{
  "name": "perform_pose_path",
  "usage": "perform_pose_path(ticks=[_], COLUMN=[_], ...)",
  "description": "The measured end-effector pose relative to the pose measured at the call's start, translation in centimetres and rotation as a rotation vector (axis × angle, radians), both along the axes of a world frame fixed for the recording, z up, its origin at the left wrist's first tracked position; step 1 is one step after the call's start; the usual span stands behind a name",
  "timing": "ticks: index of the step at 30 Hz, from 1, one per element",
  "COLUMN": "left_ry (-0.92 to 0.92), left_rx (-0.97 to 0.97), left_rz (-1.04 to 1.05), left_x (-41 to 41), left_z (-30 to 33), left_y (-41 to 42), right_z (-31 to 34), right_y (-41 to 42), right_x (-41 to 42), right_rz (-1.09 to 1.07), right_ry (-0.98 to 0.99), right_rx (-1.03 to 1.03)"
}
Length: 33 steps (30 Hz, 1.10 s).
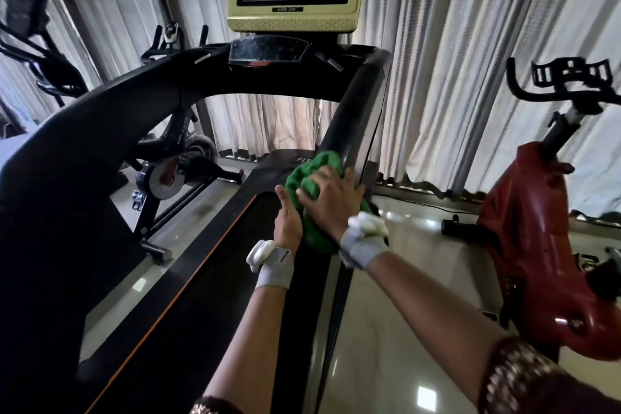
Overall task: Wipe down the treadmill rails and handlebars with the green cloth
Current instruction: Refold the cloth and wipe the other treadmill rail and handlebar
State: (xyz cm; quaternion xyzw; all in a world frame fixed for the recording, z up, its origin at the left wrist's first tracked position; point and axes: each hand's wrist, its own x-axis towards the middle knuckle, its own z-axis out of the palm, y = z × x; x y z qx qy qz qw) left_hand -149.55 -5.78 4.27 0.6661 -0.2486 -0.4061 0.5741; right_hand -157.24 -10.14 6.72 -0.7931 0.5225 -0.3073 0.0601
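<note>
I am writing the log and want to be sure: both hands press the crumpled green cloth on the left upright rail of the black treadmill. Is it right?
Not quite. In the head view the left hand and right hand press the crumpled green cloth on the right upright rail of the black treadmill, not the left.
</note>
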Motion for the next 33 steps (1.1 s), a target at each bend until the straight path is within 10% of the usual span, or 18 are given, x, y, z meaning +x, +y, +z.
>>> perform_pose_path(ticks=[21,33], left_ry=[-0.295,-0.361], left_rx=[0.004,-0.014], left_rz=[0.12,0.106], left_x=[-1.7,-1.8], left_z=[3.2,4.2], left_y=[-5.2,-6.5], right_z=[2.9,0.3], right_y=[-9.7,-6.6], right_x=[-0.2,-0.5], right_rz=[-0.01,-0.007], right_ry=[-0.344,-0.224], right_rx=[0.045,0.094])
